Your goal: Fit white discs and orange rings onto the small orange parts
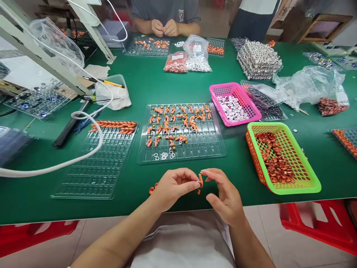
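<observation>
Between thumb and fingers my left hand (177,188) pinches a small curved orange plastic part (200,180), held just above the table's near edge. My right hand (225,197) is beside it, thumb and fingers spread apart, with the index fingertip close to the part's upper end; whether it touches I cannot tell. Some round orange pieces (152,189) lie partly hidden behind my left hand. Beyond both hands is a clear plastic tray (206,143) with rows of similar orange curved parts (166,119) and several white rings (164,155).
Right of the tray stand a pink basket (214,89) of white discs and a green basket (306,167) of orange discs. Another clear tray (89,171), a hammer (67,130) and a white cable (92,149) lie left. A co-worker's hands (164,28) work opposite.
</observation>
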Demonstrator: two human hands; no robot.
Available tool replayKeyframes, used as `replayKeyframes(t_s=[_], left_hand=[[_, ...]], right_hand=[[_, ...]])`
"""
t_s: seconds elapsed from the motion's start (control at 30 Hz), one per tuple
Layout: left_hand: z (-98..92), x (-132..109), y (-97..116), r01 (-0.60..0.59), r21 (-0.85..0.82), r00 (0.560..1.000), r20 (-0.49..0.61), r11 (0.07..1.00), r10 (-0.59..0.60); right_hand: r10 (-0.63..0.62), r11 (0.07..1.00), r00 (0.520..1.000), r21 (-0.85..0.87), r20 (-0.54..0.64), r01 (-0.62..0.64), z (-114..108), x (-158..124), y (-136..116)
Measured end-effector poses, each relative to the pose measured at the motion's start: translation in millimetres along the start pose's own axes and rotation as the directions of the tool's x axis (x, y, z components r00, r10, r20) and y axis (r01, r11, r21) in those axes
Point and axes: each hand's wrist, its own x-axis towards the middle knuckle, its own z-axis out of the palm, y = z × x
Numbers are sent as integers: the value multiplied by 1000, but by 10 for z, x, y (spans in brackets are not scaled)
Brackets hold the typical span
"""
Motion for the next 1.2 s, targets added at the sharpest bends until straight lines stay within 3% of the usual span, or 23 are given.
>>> replayKeyframes(t_s=[0.13, 0.33, 0.5, 0.77, 0.87, 1.07, 1.2], left_hand=[[53, -25, -10, -7, -2, 1000, -29, 1000, 7], [80, -74, -87, -54, 68, 995, -82, 996, 59], [99, -84, -169, -132, 233, 978, -129, 963, 165], [164, -83, -129, -129, 397, 962, -172, 908, 212], [150, -80, -141, -125, 364, 969, -156, 923, 192], [98, -72, -137, -60, 154, 991, -108, 986, 77], [76, -69, -133, -38, 90, 999, -18, 995, 40]], right_hand=[[15, 996, 999, -88, 45, -11, 66, 20, -24], [-5, 982, 1000, -191, -22, 1, 101, 44, -61], [71, 984, 995, -159, -72, -81, 98, 37, -79], [170, 983, 983, -63, -71, -175, 82, -11, -79], [184, 981, 982, -52, -48, -187, 62, -24, -81], [100, 984, 995, -149, -5, -100, 3, 0, -105], [159, 977, 987, -138, -24, -160, 4, -18, -109]])
